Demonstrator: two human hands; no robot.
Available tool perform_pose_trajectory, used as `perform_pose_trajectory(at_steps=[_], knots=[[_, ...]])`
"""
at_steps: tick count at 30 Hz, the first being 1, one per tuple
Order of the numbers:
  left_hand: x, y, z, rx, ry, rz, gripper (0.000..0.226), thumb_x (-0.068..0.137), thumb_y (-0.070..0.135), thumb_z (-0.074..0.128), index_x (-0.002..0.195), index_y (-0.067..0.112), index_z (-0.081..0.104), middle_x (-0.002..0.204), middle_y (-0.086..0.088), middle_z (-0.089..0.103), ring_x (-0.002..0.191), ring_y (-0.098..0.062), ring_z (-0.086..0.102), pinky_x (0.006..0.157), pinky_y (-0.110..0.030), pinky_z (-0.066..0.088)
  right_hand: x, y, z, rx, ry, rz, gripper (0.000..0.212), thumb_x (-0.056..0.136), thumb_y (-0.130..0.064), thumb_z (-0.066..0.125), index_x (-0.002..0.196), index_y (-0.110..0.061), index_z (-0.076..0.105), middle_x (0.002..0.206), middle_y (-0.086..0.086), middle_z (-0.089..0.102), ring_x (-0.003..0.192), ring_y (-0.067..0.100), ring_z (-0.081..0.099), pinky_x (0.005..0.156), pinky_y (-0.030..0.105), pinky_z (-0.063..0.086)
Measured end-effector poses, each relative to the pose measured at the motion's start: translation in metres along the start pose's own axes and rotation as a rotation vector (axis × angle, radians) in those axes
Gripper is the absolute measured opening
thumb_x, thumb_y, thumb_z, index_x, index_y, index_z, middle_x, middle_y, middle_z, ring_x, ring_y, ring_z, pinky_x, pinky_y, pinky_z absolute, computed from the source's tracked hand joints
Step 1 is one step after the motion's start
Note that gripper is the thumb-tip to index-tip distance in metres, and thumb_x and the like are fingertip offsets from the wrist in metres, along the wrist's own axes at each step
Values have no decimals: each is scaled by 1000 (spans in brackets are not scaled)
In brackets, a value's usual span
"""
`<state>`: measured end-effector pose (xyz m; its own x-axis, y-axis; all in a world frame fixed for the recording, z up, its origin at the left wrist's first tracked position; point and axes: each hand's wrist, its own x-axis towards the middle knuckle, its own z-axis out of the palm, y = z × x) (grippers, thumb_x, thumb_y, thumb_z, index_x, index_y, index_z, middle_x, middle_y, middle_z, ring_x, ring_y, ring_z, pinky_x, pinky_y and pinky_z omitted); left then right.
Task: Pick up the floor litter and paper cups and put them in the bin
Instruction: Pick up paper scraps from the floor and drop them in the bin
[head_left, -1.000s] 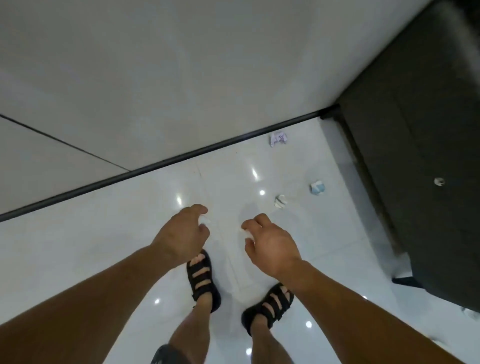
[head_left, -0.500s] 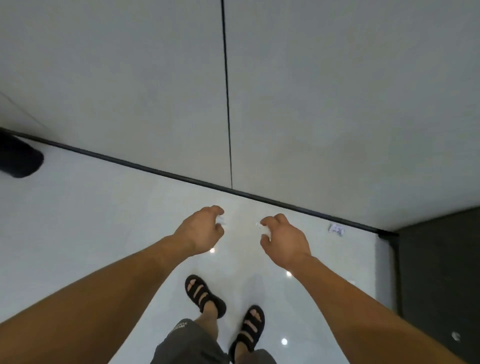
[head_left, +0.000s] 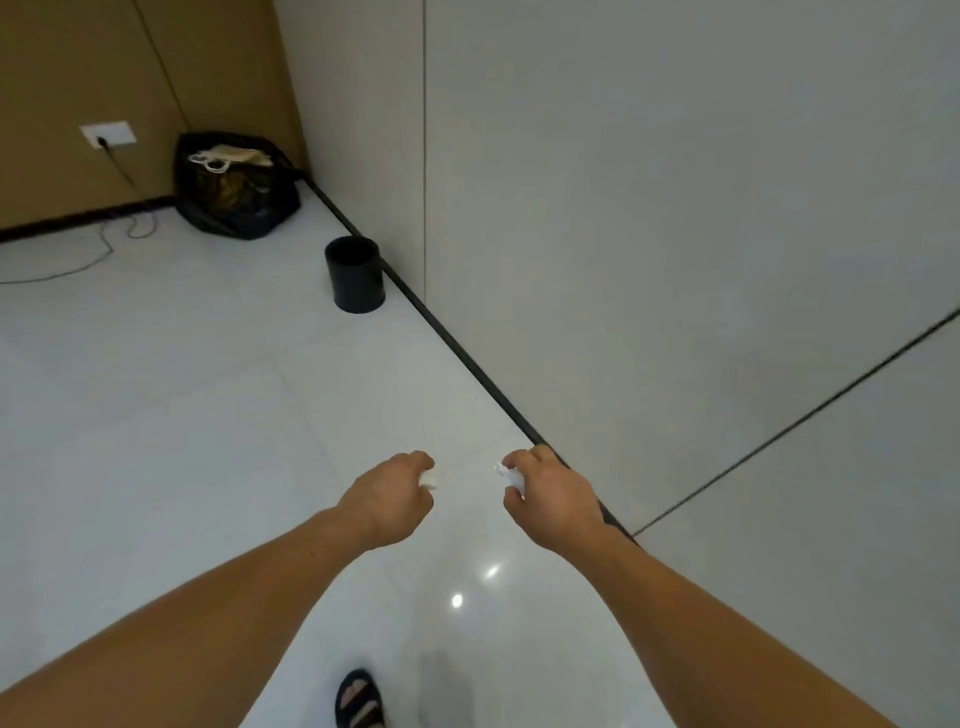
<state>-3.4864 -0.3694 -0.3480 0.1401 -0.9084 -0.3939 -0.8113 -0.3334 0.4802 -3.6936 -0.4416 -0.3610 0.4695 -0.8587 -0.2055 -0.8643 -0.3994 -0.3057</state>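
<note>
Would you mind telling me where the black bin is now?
In the head view, the black bin stands on the floor left of centre, beside the wall's skirting, with a black rubbish bag beyond it.

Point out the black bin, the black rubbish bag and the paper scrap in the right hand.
black bin (head_left: 358, 286): head view, on its outer side wall.
black rubbish bag (head_left: 241, 210): head view, on its bulging front.
paper scrap (head_left: 510, 475): head view, on the white part showing beside the right hand (head_left: 561, 501).
</note>
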Motion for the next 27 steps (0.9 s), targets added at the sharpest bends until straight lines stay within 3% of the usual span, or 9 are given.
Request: perform_pose_trajectory(at_steps=[6,10,19,27], knots=[[13,-111,-97,-42,148,-133,46,94,27,45,140,21,41,139,-1,50,122,-23,51,99,-33,42,90,-112,14,-14,0,-108,34,94,-32,47,128,-28,51,123,-4,49,80,21,60,65,26,38],[31,-157,-134,-73,172,-204,46,94,26,45,140,22,41,138,1,51,118,-22,53,90,-29,44,142,-155,20,-36,-30,-146,34,94,-32,47,128,-29,51,124,-5,49,82,21,62,65,25,36],[147,-209,-220,-95,224,-251,45,95,28,45,139,22,41,136,-3,53,114,-23,56,88,-28,45,312,-219,11,-22,-53,-220,33,95,-32,47,128,-29,50,124,-4,48,74,18,54,65,27,38],[261,-245,-325,-98,268,-293,44,95,28,45,139,23,41,135,-2,53,111,-22,57,89,-29,48,475,-282,-26,4,-44,-287,36,94,-30,47,130,-28,51,127,-4,48,80,20,59,66,26,40]])
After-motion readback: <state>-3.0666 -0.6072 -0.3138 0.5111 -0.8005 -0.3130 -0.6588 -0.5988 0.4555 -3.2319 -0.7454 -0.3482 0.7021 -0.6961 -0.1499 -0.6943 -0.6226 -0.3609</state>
